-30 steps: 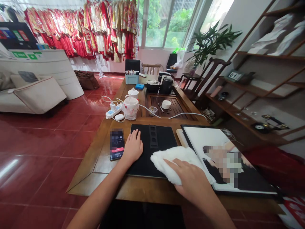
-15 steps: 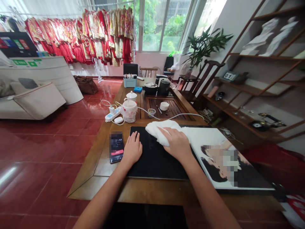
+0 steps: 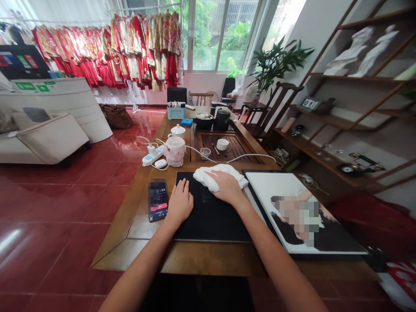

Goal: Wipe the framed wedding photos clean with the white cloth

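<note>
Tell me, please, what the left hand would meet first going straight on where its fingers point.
The left hand would probably meet the thin white cable crossing the brown wooden table, though depth is unclear.

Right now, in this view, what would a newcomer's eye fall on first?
Most likely the long row of red and gold garments hanging across the back, left of the window. Nearer, the white cloth under the right hand stands out sharply against the black panel, with the left hand lying flat near its left edge. To the panel's right lies a large, partly pixelated picture.
</note>
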### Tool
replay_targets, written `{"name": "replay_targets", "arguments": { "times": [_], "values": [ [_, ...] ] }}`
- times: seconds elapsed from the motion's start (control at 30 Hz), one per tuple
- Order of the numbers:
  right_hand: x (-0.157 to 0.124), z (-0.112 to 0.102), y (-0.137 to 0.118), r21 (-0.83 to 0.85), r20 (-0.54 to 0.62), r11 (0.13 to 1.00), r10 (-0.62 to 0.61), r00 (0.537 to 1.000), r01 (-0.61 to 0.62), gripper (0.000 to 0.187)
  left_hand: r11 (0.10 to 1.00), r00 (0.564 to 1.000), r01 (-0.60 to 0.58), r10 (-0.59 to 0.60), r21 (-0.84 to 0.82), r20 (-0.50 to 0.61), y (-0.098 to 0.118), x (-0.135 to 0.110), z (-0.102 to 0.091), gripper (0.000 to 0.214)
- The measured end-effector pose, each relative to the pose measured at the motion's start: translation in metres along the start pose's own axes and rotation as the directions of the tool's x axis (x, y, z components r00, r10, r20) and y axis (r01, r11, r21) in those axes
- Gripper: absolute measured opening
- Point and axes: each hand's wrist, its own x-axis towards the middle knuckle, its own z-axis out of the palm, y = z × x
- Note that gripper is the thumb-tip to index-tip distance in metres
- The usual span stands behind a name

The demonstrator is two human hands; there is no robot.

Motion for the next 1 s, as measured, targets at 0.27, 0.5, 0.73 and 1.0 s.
{"name": "replay_targets", "arguments": {
  "times": [0.27,0.5,0.73,1.0],
  "values": [
    [-0.004,-0.003,-0.004,-0.031,0.040,0.999,0.015,0.999,-0.013,0.070,1.000,1.000,-0.010,0.010,0.016,0.006,0.002,-0.001,0.000,0.049],
    [-0.056,-0.011,-0.026,-0.074,0.034,0.997,0.012,0.999,-0.009,0.077,1.000,1.000,-0.006,0.006,0.007,-0.001,0.001,-0.002,0.001,0.049],
    [-0.116,-0.028,-0.036,-0.072,0.079,0.993,-0.091,0.993,0.097,0.086,1.000,1.000,0.008,-0.008,-0.001,0.009,0.002,-0.001,-0.001,0.049],
    [-0.154,-0.039,-0.046,-0.001,0.110,0.988,-0.155,0.982,0.156,0.084,1.000,1.000,0.006,-0.006,-0.009,0.009,0.001,-0.001,0.000,0.049]
  ]
}}
